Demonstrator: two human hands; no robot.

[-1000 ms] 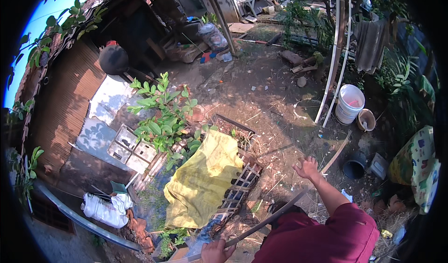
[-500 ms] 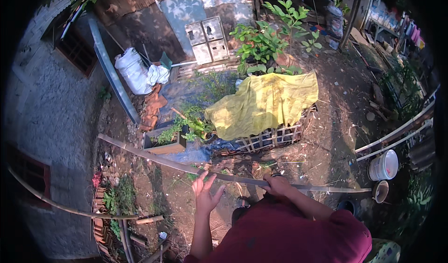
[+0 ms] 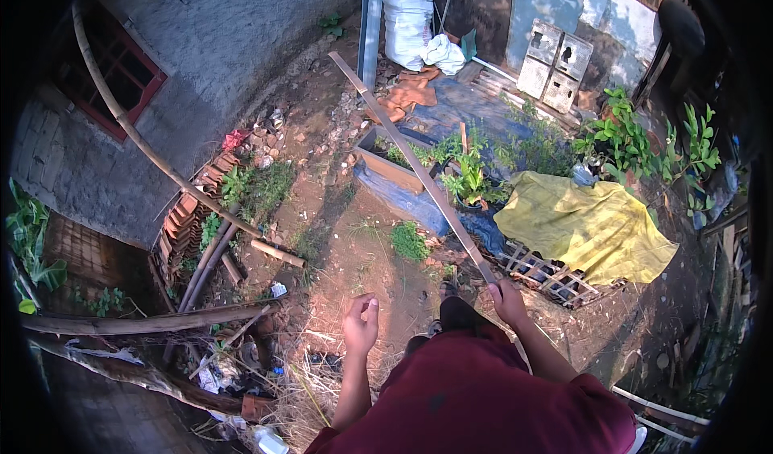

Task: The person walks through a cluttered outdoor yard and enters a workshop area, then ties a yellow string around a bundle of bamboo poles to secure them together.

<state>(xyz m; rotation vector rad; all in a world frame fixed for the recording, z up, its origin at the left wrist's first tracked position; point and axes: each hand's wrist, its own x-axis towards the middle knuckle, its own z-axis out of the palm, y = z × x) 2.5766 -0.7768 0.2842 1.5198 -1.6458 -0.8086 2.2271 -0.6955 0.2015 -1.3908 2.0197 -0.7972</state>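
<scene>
Ground ahead: bare dirt yard, with a small green weed clump (image 3: 409, 241) just left of the slat's lower part.
Planter: a rectangular planter box (image 3: 394, 164) with green shoots lies under the slat's middle stretch; a blue tarp (image 3: 419, 204) spreads beside it.
Right side: a yellow cloth (image 3: 588, 227) is draped over a wooden lattice crate (image 3: 547, 270), close to the right hand.
Far end: white sacks (image 3: 415, 23) stand near the slat's tip, beside a grey upright post (image 3: 370, 19).
Left side: stacked roof tiles (image 3: 189, 212), a bent bamboo pole (image 3: 137, 136) and fallen logs (image 3: 137, 323) lie along the wall, well apart from the hands.
Long wooden slat (image 3: 411, 160): runs diagonally from the right hand up and left, over the planter.
Right hand (image 3: 509, 299): fingers closed round the slat's near end.
Left hand (image 3: 361, 322): loosely curled, fingers bent inward, holding nothing, apart from the slat.
</scene>
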